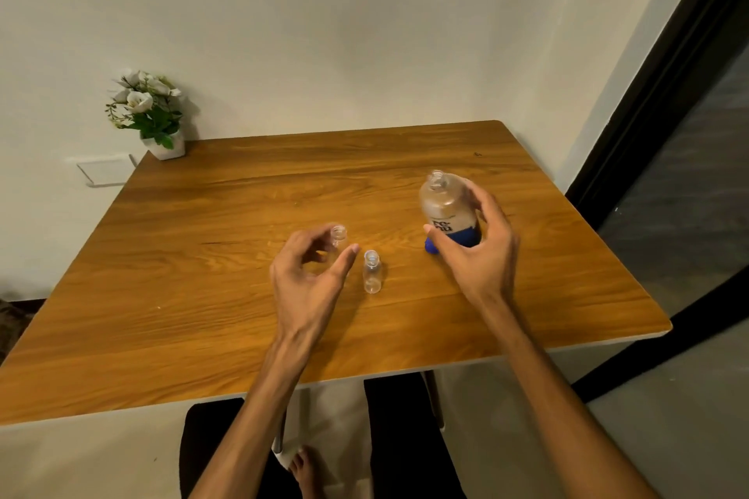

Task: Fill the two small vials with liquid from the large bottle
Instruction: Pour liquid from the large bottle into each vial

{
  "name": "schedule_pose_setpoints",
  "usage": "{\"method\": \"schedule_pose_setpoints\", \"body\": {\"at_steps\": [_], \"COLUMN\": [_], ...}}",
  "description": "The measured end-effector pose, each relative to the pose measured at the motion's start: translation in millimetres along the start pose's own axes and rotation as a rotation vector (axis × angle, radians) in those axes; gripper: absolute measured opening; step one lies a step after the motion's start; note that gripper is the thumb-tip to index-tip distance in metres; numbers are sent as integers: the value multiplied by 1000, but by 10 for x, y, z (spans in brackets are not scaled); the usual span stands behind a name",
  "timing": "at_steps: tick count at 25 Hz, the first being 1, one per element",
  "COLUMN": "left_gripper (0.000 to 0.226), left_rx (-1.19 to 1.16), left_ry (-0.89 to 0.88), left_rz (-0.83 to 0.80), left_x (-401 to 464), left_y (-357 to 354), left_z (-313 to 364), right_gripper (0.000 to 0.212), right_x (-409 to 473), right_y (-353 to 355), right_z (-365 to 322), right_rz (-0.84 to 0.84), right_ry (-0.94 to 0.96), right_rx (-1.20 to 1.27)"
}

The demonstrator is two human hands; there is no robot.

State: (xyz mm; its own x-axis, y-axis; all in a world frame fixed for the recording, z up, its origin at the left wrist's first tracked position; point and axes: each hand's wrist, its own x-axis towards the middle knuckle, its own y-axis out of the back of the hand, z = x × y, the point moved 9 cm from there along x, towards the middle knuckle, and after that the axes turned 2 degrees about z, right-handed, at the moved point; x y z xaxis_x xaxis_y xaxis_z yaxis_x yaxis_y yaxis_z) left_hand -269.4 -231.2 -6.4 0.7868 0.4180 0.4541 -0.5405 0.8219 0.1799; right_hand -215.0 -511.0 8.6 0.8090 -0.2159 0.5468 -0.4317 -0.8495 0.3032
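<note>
Your wooden table (202, 296) carries a potted plant (150, 113) at ten o'clock. At three o'clock your right hand (478, 255) curls around the uncapped large bottle (446, 207), upright on the tabletop. At centre, your left hand (308, 280) hovers with fingers relaxed beside one small vial (338, 236); the second vial (371, 271) stands just right of it, free.

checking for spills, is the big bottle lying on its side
No, the large bottle stands upright on the table, its open neck pointing up.
</note>
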Motion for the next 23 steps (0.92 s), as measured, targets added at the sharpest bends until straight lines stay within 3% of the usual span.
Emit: {"method": "schedule_pose_setpoints", "body": {"at_steps": [10, 23], "left_gripper": [34, 33], "left_rx": [-147, -202], "left_ry": [40, 16], "left_rz": [110, 106], "left_x": [289, 309], "left_y": [140, 223], "left_z": [181, 252], "right_gripper": [86, 75], "right_x": [269, 435], "right_y": [-444, -568], "right_z": [-947, -1207], "right_rz": [-242, -303], "right_ry": [428, 660], "right_rx": [-160, -282]}}
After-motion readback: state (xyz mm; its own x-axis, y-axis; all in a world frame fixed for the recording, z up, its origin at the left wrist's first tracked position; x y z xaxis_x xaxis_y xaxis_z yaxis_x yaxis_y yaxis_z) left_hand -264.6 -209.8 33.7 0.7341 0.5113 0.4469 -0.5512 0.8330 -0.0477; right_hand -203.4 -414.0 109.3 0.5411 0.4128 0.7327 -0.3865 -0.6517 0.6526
